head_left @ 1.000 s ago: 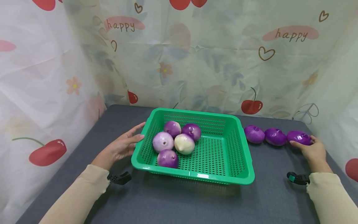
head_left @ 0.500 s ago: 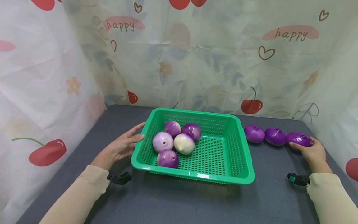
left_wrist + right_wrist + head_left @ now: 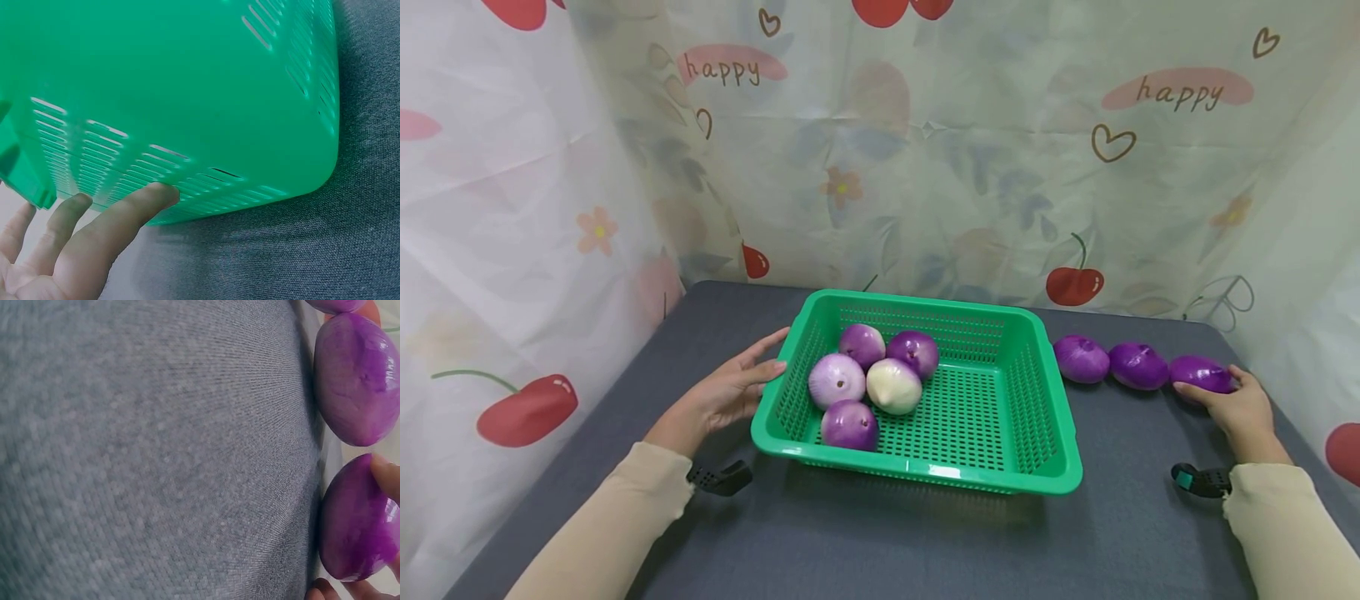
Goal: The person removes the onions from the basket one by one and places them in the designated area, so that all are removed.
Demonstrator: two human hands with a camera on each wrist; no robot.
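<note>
My left hand (image 3: 726, 392) rests against the left end of a green plastic basket (image 3: 917, 477), its thumb at the rim. In the left wrist view, its fairly straight fingers (image 3: 119, 219) touch or nearly touch the slotted outer wall. Several peeled purple and whitish onions (image 3: 837, 382) lie in the left half of the basket. On the right, my right hand (image 3: 1243, 412) grips the outermost purple onion (image 3: 1198, 372), thumb on the near side, other fingers partly hidden. In the right wrist view that onion (image 3: 353, 525) sits at the cloth surface, with the thumb on it.
Two more purple onions, one beside the basket (image 3: 1081, 359) and one in the middle (image 3: 1138, 367), form a row with the gripped one. A dark grey cloth covers the table (image 3: 880, 550). Behind stands a printed curtain (image 3: 955, 167). A black band (image 3: 1201, 479) is on the right wrist.
</note>
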